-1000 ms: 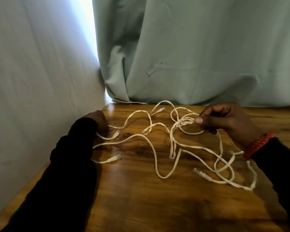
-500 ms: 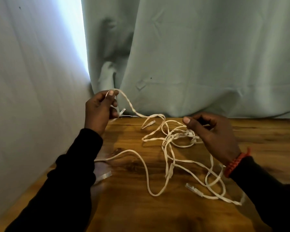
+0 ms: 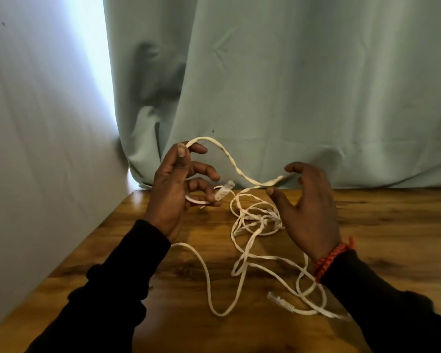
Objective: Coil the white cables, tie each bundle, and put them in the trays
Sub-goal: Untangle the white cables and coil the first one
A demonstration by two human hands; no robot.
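Note:
A tangle of flat white cables (image 3: 255, 220) lies on the wooden table (image 3: 392, 225). My left hand (image 3: 176, 189) is raised above the table's back left and holds one cable end; its clear plug (image 3: 223, 190) sticks out past my fingers, and a twisted span (image 3: 229, 161) arches from my thumb down to the right. My right hand (image 3: 307, 212) hovers over the tangle with fingers spread, its fingertips touching that span near its low end. Another plug (image 3: 280, 301) rests on the table in front. No trays are in view.
A pale green curtain (image 3: 290, 85) hangs right behind the table. A white wall (image 3: 36, 149) runs along the table's left edge. Bright light shows through the gap between them. I wear dark sleeves and a red bracelet (image 3: 331, 258) on my right wrist.
My left hand has lifted a cable end off the table and drawn it up and toward the middle. My right hand has let go of the tangle and spread its fingers.

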